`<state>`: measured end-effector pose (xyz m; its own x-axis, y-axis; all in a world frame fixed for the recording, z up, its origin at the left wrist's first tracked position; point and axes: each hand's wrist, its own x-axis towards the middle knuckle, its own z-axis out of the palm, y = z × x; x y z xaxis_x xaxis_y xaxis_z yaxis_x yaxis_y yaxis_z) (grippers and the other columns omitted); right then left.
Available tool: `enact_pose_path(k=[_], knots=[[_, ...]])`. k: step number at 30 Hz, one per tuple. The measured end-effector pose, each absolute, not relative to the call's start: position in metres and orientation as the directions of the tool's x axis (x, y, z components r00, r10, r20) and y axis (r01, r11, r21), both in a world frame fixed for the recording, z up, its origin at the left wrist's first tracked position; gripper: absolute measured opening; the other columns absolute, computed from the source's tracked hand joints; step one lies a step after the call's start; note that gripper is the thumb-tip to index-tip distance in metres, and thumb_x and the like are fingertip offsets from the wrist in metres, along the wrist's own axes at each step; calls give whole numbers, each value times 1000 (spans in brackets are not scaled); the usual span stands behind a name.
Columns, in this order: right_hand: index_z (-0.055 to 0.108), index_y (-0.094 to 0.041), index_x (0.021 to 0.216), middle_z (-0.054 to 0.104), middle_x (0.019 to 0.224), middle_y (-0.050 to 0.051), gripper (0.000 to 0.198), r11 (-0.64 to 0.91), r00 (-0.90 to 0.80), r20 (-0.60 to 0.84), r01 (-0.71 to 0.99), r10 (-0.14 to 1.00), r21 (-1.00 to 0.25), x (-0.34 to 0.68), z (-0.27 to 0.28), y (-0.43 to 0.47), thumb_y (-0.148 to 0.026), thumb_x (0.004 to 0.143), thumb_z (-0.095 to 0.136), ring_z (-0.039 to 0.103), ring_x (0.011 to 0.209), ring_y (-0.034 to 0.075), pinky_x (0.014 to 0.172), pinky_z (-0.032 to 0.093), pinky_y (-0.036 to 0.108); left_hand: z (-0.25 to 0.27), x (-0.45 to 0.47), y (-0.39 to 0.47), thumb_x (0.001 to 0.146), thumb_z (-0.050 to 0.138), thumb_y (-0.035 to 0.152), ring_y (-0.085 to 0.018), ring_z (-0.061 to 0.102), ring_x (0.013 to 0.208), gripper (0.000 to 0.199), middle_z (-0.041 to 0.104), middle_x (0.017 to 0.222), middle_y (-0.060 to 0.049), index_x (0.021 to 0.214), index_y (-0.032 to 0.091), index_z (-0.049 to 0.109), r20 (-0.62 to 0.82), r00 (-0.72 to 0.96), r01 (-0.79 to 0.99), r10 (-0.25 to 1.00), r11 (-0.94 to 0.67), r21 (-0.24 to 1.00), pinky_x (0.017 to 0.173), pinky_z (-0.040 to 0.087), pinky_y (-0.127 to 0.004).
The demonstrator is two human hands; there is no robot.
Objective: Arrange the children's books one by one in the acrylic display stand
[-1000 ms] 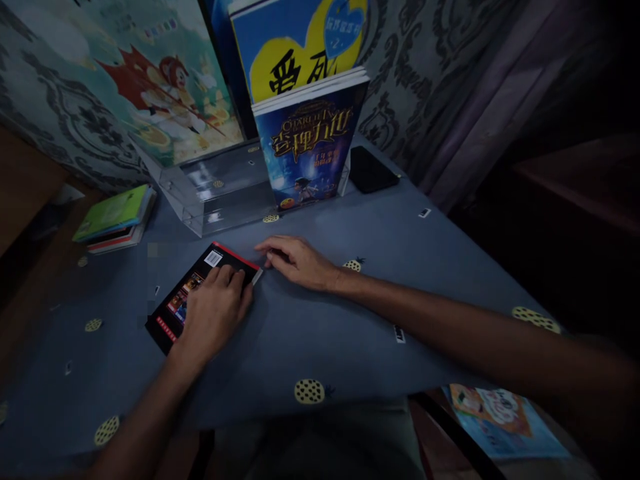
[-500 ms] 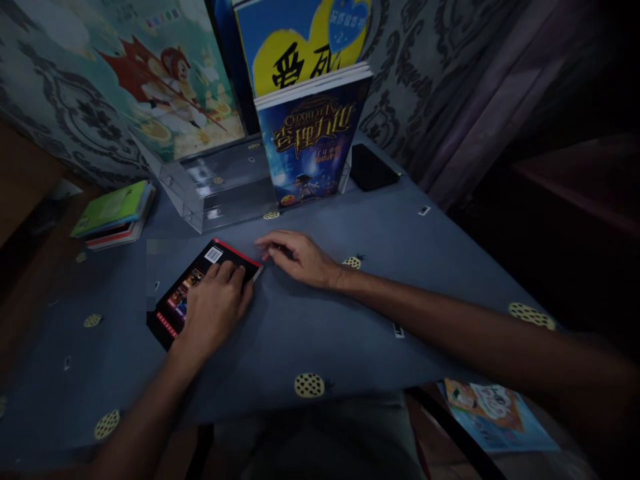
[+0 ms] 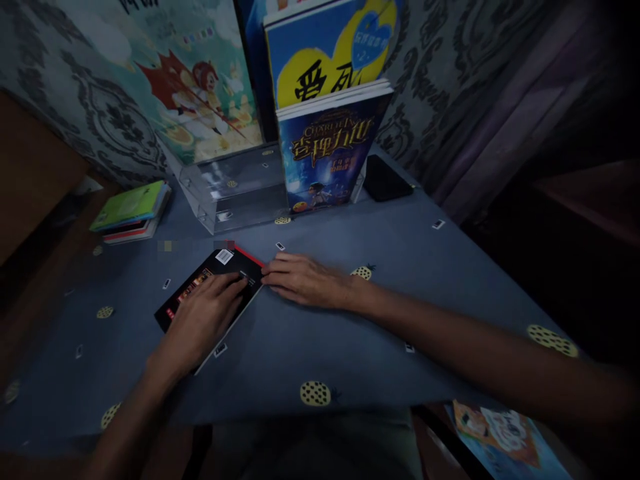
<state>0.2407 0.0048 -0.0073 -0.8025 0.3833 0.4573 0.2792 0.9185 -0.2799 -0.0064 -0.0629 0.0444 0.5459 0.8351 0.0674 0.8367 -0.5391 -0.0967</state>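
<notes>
A black book with a red edge and a white barcode lies back cover up on the blue tablecloth. My left hand rests across it, fingers stretched out and lying on the cover. At the book's far right corner, my right hand has its fingers drawn together on the edge. The right thumb is mostly hidden.
Behind the hands stands a clear acrylic stand holding upright books, a blue one in front. A black tablet-like object lies right of it. Small stacked books sit left. A picture book is below the table's front edge.
My right hand has closed in on the book's corner, its fingers now together there. The book has turned slightly under my left hand. The whole view has shifted a little.
</notes>
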Motion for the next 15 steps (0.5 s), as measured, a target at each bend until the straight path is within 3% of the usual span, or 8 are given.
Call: enact_pose_path(k=[4,9,15], knots=[[70,-11,118,73,112,11,29,949,-819,479,257,315,-185,237,-11,11,-9,103,46,58,100,21,88,52,35,42,-50,-82,96,41,10,-32,60,132,53,60,147,-10,144,25,59,18,437,890,899,-430,-154,95,60,-46],[72,-14,114,74,108,9,27,948,-839,442,280,317,-149,227,-11,29,-10,103,48,57,98,21,81,50,33,35,-66,-98,93,42,10,-33,54,139,59,49,157,-14,150,20,51,-15,384,900,923,-378,-217,92,62,-46],[72,-16,110,74,104,8,28,927,-849,376,360,373,-107,211,-6,62,-11,104,46,57,98,21,76,47,31,31,-46,-91,98,39,15,-33,57,136,52,58,150,-15,148,18,54,47,319,916,946,-296,-271,96,61,-45]])
